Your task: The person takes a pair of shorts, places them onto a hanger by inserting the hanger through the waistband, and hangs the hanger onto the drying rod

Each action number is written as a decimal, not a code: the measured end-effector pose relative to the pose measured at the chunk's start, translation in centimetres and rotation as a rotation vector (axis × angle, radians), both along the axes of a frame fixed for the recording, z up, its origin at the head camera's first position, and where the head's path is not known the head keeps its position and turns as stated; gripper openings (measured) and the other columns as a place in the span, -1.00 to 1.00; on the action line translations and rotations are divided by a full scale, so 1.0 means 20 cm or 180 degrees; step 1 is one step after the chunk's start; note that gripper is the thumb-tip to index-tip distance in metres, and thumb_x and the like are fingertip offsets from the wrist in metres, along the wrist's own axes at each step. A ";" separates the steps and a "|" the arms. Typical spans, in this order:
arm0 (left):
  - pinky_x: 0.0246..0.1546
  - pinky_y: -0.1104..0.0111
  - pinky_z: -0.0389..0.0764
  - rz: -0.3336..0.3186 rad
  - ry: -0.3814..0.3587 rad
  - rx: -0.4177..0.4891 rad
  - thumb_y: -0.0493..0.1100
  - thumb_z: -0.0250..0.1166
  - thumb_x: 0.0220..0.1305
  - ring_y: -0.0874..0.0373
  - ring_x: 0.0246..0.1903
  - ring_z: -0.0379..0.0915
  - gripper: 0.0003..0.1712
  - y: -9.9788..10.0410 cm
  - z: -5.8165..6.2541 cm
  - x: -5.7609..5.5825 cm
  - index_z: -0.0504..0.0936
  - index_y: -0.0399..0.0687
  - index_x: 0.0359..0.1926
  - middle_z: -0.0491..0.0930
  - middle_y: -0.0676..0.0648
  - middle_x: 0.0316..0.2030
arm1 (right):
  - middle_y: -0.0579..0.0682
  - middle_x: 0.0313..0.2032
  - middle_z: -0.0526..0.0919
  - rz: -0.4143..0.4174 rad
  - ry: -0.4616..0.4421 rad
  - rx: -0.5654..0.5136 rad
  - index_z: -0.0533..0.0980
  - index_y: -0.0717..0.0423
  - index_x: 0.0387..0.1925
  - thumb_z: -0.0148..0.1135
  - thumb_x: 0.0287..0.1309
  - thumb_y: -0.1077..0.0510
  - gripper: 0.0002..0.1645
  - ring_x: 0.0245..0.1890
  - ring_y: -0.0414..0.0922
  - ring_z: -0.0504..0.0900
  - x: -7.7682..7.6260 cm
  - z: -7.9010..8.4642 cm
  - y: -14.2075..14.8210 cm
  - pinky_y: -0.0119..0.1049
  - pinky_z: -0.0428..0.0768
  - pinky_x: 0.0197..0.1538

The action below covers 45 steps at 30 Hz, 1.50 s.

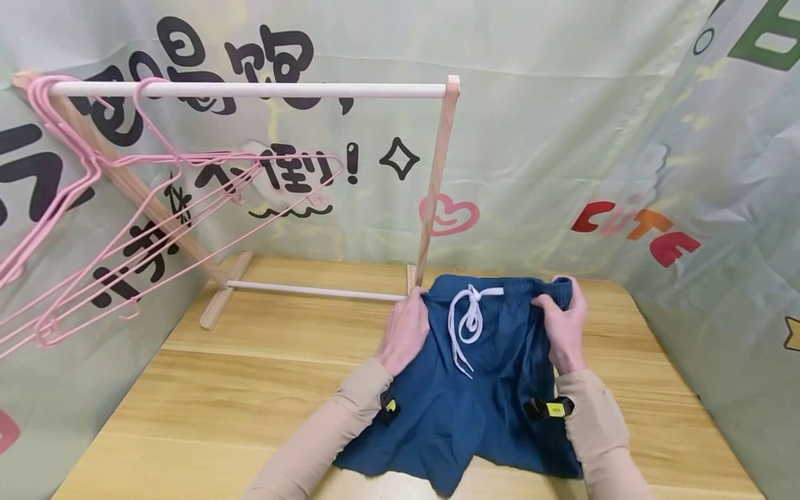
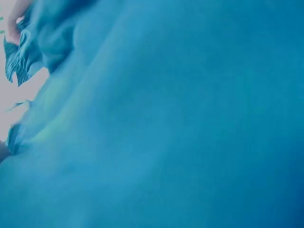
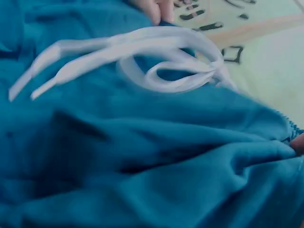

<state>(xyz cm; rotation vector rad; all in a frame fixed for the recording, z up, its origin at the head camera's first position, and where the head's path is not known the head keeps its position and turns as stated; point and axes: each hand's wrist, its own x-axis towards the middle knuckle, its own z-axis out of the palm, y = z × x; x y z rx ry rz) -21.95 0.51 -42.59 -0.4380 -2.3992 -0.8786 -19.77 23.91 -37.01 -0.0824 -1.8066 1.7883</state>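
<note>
A pair of dark blue shorts (image 1: 475,396) with a tied white drawstring (image 1: 470,321) is held up by its waistband in the head view, the legs hanging toward the near side. At the waistband's left end my left hand (image 1: 406,330) grips the cloth. My right hand (image 1: 565,326) pinches the right end, its thumb in front of the band. Blue cloth (image 2: 180,118) fills most of the left wrist view. In the right wrist view the drawstring bow (image 3: 180,71) shows, with folds of cloth below it and a fingertip (image 3: 298,143) at the right edge.
A rack with a white top bar (image 1: 281,90) and wooden posts (image 1: 437,173) stands behind and left on the wooden table (image 1: 250,389). Several pink hangers (image 1: 156,163) hang at its left end. Printed cloth walls (image 1: 562,104) enclose the back and sides.
</note>
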 end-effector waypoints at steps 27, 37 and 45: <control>-0.46 0.15 0.35 0.0486 -0.1554 -0.1055 0.40 -0.22 0.19 -0.04 -0.26 0.53 -0.39 -0.49 -0.06 0.04 0.35 0.35 0.16 0.61 -0.11 -0.21 | 0.01 -0.28 0.47 0.1249 -0.0258 0.1048 0.38 0.21 -0.21 0.23 0.02 0.20 -0.70 -0.27 -0.22 0.47 0.07 -0.19 -0.23 -0.48 0.43 -0.16; -0.09 -0.05 0.39 0.0050 -0.1722 -0.0935 0.37 0.02 0.10 -0.13 -0.03 0.42 -0.36 -0.53 -0.18 0.10 0.35 0.27 0.16 0.46 -0.14 0.05 | -0.02 -0.38 0.50 0.0822 -0.0997 0.1245 0.42 0.01 -0.28 0.23 -0.05 -0.20 -0.56 -0.39 -0.18 0.49 0.04 -0.42 -0.24 -0.41 0.46 -0.27; -0.16 0.15 0.43 -0.0163 -0.1628 -0.0479 0.33 0.18 -0.02 0.02 -0.17 0.40 -0.36 -0.57 -0.24 0.09 0.40 0.12 0.02 0.48 -0.09 -0.15 | -0.04 -0.24 0.54 0.1047 -0.1325 0.1245 0.41 -0.02 -0.18 0.06 0.04 -0.30 -0.50 -0.24 -0.20 0.51 0.06 -0.51 -0.24 -0.35 0.45 -0.11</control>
